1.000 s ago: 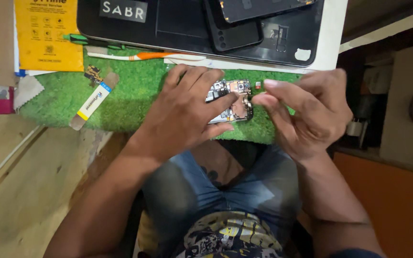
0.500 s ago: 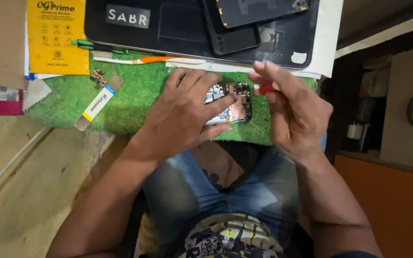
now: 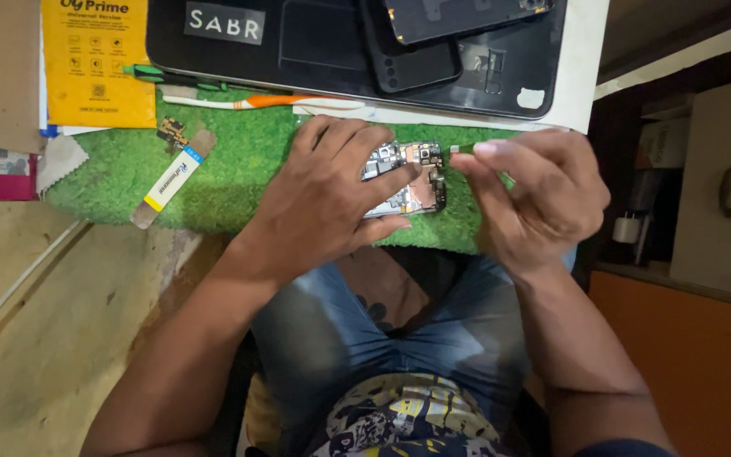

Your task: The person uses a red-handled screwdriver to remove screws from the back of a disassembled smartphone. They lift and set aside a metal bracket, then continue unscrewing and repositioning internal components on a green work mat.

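An opened phone [image 3: 412,173] with its circuit board exposed lies on a green grass-like mat [image 3: 239,169]. My left hand [image 3: 332,199] lies flat over the phone's left part and holds it down. My right hand [image 3: 535,195] is just right of the phone, its thumb and fingers pinched on a small thin tool [image 3: 460,149] whose tip points at the phone's upper right corner. Most of the phone's left half is hidden under my left hand.
A flat pry tool [image 3: 171,179] and a small loose part [image 3: 171,131] lie on the mat's left. Behind are a toothbrush [image 3: 264,101], a green-handled tool [image 3: 175,78], a yellow packet [image 3: 99,59], black phone covers [image 3: 340,42]. A cabinet [image 3: 721,195] stands at right.
My right hand lifted off the phone, swung up to the right, and now sits lower beside it with the tool pinched. My left hand stayed on the phone.
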